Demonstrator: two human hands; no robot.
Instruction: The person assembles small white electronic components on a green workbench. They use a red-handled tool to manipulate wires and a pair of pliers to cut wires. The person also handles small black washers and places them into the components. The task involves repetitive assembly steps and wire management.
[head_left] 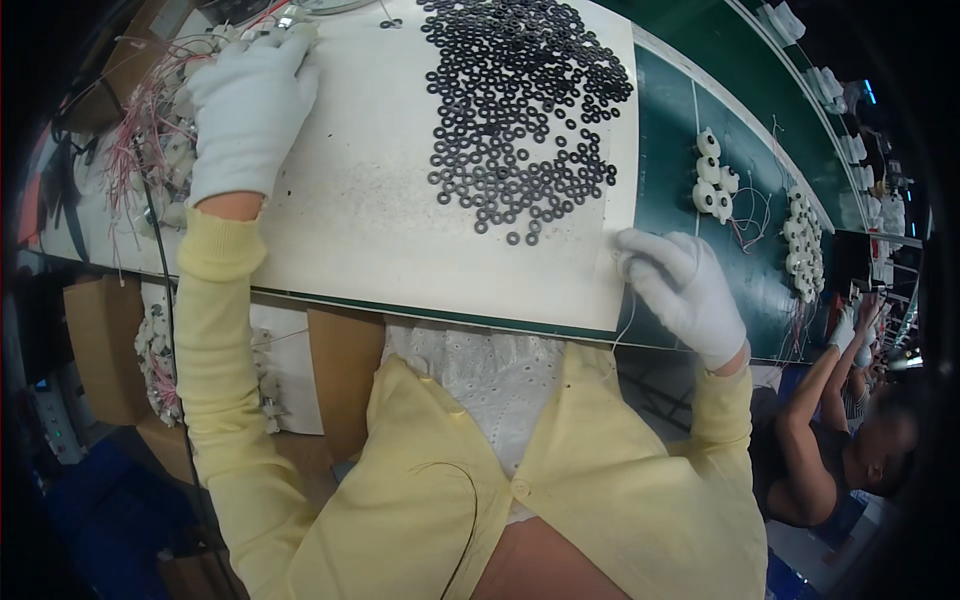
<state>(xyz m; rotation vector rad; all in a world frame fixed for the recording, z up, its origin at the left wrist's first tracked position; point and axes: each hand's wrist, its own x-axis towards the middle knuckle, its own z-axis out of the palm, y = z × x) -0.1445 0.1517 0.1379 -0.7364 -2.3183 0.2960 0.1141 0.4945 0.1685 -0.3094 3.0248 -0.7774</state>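
Observation:
My left hand (250, 115), in a white glove, reaches to the far left onto a heap of white parts with pink and white wires (150, 150). Its fingers bend down at the heap's far end, beside a shiny metallic piece (290, 16); the fingertips are hidden, so I cannot tell what they hold. Also gloved, my right hand (685, 290) is over the near right corner of the white board (370, 220). Thumb and fingers are pinched together, and a thin white wire (627, 322) hangs from them. Many small black rings (525, 110) lie spread on the board between both hands.
Right of the board, on the green tabletop (665, 150), sit a small cluster of white wired parts (712, 175) and a longer row of them (803, 245). Cardboard boxes (105, 350) stand below the table's left side. Another person (820, 450) is at the right.

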